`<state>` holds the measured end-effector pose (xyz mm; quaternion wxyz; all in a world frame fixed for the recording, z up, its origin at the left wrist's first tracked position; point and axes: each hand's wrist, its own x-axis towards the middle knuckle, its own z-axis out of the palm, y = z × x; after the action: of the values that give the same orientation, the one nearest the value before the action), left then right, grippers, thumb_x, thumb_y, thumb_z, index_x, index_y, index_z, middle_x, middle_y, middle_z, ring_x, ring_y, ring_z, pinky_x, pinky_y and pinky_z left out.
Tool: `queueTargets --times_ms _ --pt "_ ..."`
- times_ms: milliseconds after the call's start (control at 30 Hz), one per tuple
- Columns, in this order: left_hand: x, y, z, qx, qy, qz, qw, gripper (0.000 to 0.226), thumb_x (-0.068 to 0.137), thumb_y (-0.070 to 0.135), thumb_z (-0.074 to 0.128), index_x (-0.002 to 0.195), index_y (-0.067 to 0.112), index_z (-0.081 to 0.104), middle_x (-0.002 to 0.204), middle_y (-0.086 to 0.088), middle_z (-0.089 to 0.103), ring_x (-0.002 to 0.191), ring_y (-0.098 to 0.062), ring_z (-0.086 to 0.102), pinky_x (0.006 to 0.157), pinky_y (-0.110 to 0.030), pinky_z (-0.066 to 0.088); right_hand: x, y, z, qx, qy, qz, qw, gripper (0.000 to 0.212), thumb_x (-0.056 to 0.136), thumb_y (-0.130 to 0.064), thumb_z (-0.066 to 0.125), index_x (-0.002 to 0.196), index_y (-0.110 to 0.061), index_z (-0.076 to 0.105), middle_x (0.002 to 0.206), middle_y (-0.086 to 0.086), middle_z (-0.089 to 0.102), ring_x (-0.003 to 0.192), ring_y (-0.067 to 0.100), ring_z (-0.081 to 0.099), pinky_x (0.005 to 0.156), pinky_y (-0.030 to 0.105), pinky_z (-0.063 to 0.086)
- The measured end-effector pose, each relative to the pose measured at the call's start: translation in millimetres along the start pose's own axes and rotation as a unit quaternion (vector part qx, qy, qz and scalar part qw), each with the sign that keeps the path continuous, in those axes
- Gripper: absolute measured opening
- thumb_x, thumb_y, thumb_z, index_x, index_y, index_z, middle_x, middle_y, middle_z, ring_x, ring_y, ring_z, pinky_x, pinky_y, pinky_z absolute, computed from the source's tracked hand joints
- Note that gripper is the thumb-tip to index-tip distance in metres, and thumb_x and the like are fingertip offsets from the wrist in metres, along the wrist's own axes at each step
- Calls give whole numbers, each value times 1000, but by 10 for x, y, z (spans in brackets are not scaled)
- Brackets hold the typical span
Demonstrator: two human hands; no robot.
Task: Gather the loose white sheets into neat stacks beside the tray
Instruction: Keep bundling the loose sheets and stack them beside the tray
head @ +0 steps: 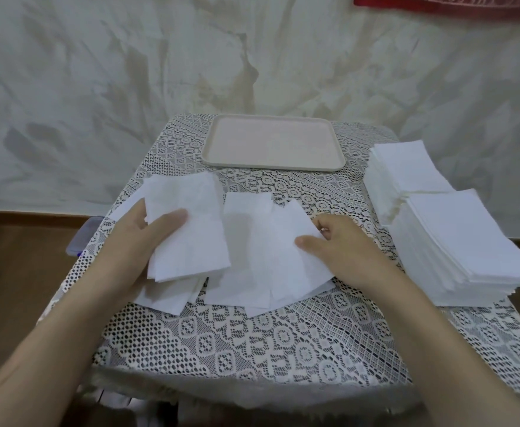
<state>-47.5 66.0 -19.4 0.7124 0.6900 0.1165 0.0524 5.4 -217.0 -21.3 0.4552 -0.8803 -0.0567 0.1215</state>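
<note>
**Left hand (pixel 143 241) holds a thin sheaf, right hand (pixel 344 248) pinches the next sheet**

From where I stand, the left thumb lies across a small bundle of thin white rectangular paper sheets (pixel 191 235) near the table's left edge, and the fingers are hidden beneath it. The right hand's thumb and curled fingers nip the edge of the loose white sheets (pixel 252 260), which are fanned over the middle of the lace-covered table (pixel 252 349). I'd slide them together flat, then tap them square. They look limp enough to crease if snatched, and the open lace could snag a corner. Two tall, fairly square stacks of white sheets (pixel 461 235) stand along the right edge, beside the pale, shallow, round-cornered rectangular plastic tray (pixel 272 143) at the far edge.
</note>
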Motion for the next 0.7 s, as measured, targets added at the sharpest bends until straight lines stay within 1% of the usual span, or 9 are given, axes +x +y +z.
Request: queueTargets --times_ms 100,200,267,333,367,433,467,533,700 --pt "-4 -10 -8 -5 2 2 1000 30 101 23 63 131 22 65 110 -3 80 93 -20 78 63 -27 62 -17 -38 12 44 -4 -6 999 16 97 -25 68 101 -10 67 97 4 76 91 24 73 78 44 57" --pt "-7 -13 -5 -4 6 4 1000 26 100 24 65 127 24 67 107 0 81 92 -19 79 63 -28 63 -75 -108 53 91 -1 -11 996 8 98 -22 67 97 -15 69 93 0 78 87 20 75 68 31 53" --pt "-6 -22 5 -5 9 2 1000 25 99 24 66 124 26 68 106 0 81 93 -21 79 70 -36 64 -80 -122 148 56 11 -8 998 14 97 -27 66 96 -14 66 95 4 75 90 26 72 72 37 52" --pt "-2 -19 21 -1 7 2 1000 26 97 25 68 123 26 68 108 -2 81 95 -23 78 81 -44 62 -91 -159 270 -36 27 -3 999 22 97 -37 64 94 -16 61 95 1 67 91 25 65 77 42 51" --pt "-5 -16 34 1 4 2 1000 26 96 25 69 122 26 68 108 -2 81 96 -24 78 83 -45 61 -94 -181 323 -95 35 -2 995 26 96 -44 63 92 -18 57 92 -3 62 90 22 61 73 40 49" --pt "-10 -16 48 -1 -1 2 1000 25 95 25 69 120 26 68 107 -1 81 94 -22 79 78 -42 63 -122 -246 392 -172 41 -1 984 35 95 -53 62 84 -22 49 86 -8 53 82 17 54 61 32 37" --pt "-11 -17 47 -1 -2 3 1000 24 96 24 69 120 26 68 105 0 81 92 -21 79 74 -39 64 -125 -266 413 -181 41 -1 983 37 94 -54 62 80 -23 47 84 -8 52 80 16 53 58 29 34" --pt "-3 -23 39 -3 -4 1 1000 24 95 24 69 119 26 68 104 1 81 90 -19 79 70 -35 64 -119 -277 437 -168 39 1 985 35 94 -51 65 83 -19 53 84 -6 56 81 18 57 59 28 37" --pt "6 -36 20 3 -8 3 1000 39 82 33 73 120 26 68 106 -1 81 92 -23 79 78 -42 62 -112 -278 416 -114 30 -10 993 32 95 -36 66 92 -4 61 90 10 66 85 30 64 67 38 46"
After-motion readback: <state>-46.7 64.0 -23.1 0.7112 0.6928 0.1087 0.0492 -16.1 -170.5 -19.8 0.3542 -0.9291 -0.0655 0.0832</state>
